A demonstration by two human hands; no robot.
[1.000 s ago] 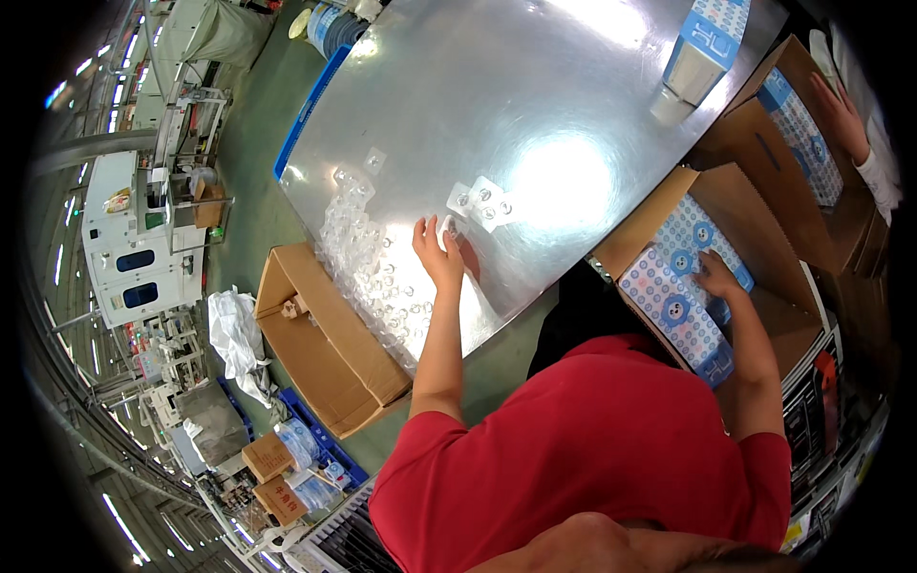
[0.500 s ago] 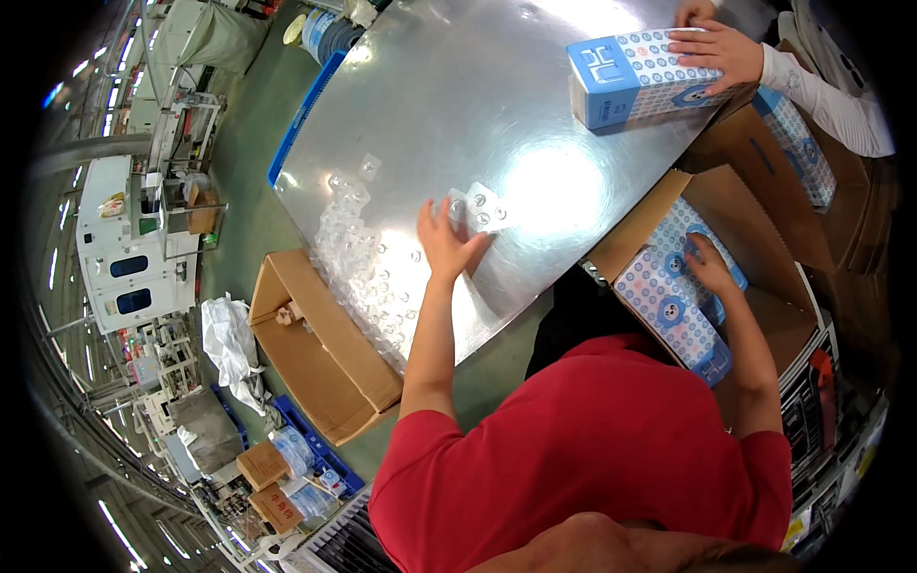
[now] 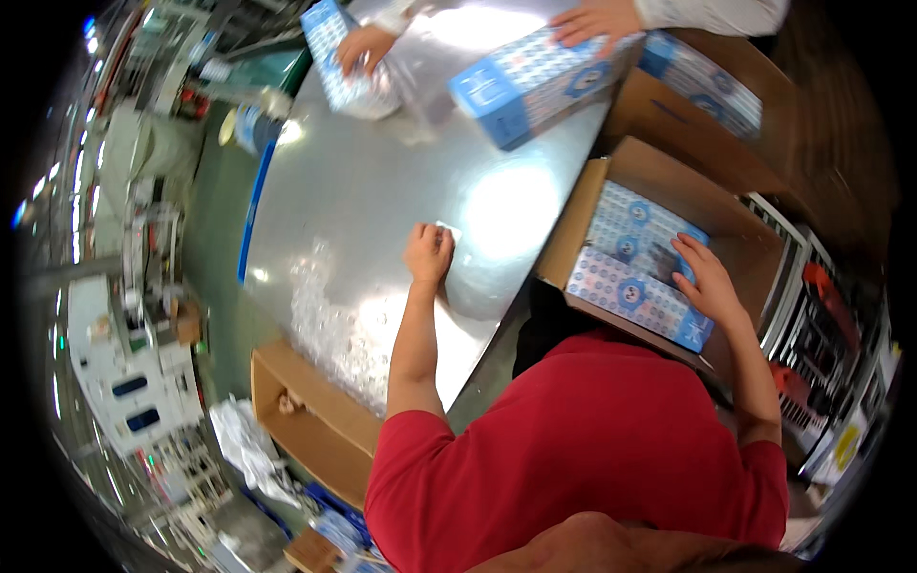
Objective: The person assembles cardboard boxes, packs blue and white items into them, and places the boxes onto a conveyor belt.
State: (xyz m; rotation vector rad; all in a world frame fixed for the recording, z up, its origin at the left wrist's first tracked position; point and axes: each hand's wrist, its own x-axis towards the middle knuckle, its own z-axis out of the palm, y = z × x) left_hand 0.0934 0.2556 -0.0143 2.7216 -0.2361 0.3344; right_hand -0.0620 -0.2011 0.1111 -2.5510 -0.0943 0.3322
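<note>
My left hand (image 3: 429,253) is closed over the metal table (image 3: 382,172), its fingers gathered on small clear plastic squares, one pale edge (image 3: 449,229) of which shows at the fingertips. To its lower left lies a loose spread of more clear squares (image 3: 330,310) with round marks. On the right, my right hand (image 3: 705,277) reaches into an open cardboard carton (image 3: 740,224). Its fingers are stretched over blue-and-white patterned boxes (image 3: 611,277) that lie side by side in there, with a dark gap or shadow by the fingertips.
Across the table a co-worker's hand (image 3: 600,21) rests on a patterned box (image 3: 530,81); the other hand (image 3: 365,48) is at a second box (image 3: 334,62) with clear film. Another carton (image 3: 707,115) stands beyond mine. An open brown carton (image 3: 320,420) sits left below the table.
My left hand has closed on the few clear squares that lay before it. My right hand stays at the boxes in the carton. A second box has come into view under the co-worker's hand.
</note>
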